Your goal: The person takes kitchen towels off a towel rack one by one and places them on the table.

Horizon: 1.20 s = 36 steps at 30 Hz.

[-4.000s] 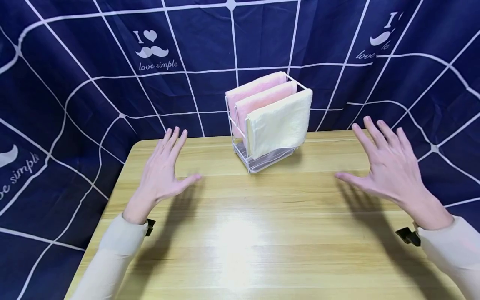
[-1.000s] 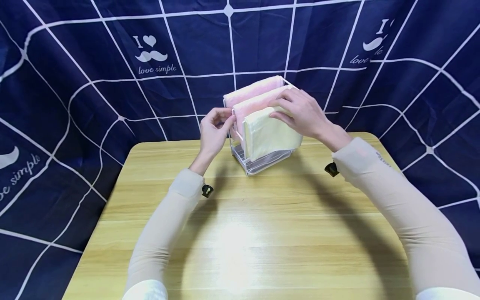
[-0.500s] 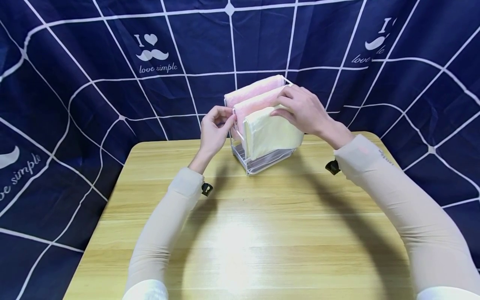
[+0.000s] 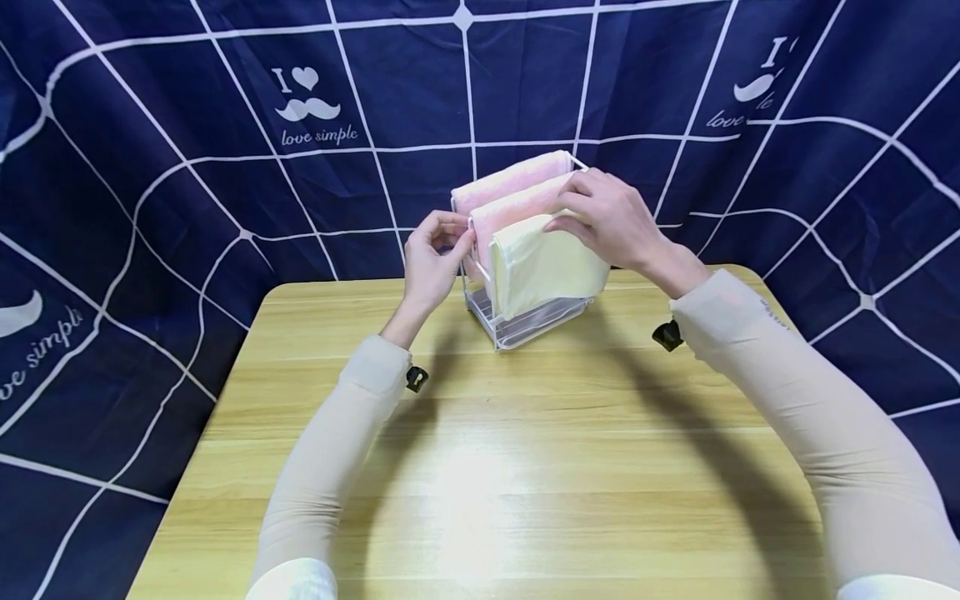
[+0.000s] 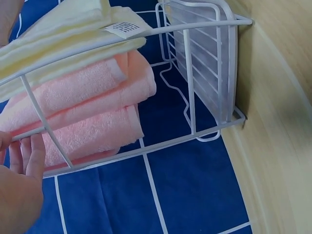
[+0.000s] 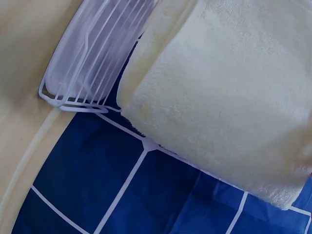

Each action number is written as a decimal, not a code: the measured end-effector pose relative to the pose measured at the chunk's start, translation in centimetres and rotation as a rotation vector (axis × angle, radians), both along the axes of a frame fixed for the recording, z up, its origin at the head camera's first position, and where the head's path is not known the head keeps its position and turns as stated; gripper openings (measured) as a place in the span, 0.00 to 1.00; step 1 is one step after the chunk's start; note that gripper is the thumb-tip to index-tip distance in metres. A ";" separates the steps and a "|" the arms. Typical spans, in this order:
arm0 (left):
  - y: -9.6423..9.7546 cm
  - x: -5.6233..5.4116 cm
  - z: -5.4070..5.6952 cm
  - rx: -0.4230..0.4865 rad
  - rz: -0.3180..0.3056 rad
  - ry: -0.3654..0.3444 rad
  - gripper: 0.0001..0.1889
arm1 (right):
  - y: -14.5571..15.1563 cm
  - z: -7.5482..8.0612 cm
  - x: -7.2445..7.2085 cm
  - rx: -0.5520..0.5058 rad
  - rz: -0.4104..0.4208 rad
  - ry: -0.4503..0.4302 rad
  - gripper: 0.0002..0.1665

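Observation:
A white wire rack (image 4: 495,329) stands near the table's back edge with two pink towels and a pale yellow towel (image 4: 540,271) folded over its bars. My left hand (image 4: 431,267) pinches the rack's middle upright at its left end, beside the middle pink towel (image 4: 517,208); in the left wrist view the fingers (image 5: 35,156) curl against that thin rod. My right hand (image 4: 611,217) pinches the yellow towel's top edge, thumb in front and fingers behind, close to the middle pink towel. The back pink towel (image 4: 517,179) hangs untouched. Hand and towel cover the rack's right bar ends.
A shallow grey tray (image 4: 543,321) sits in the rack's base. The wooden table (image 4: 480,417) spreads out in front. Dark blue cloth (image 4: 397,83) with white lines hangs behind and at both sides, close behind the rack.
From apart at the table's sides, both hands have come in to the rack, the left on its upright and the right on the yellow towel. Over the last second they have hardly moved.

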<state>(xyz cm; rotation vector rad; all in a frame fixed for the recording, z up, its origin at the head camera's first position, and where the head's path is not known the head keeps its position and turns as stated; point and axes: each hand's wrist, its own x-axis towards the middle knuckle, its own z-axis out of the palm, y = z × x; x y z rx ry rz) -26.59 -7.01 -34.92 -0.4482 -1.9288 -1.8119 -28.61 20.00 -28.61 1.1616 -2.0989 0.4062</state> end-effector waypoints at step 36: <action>-0.3 -0.2 0.0 -0.019 -0.017 0.009 0.09 | 2.0 3.3 3.1 -0.009 -0.044 0.068 0.12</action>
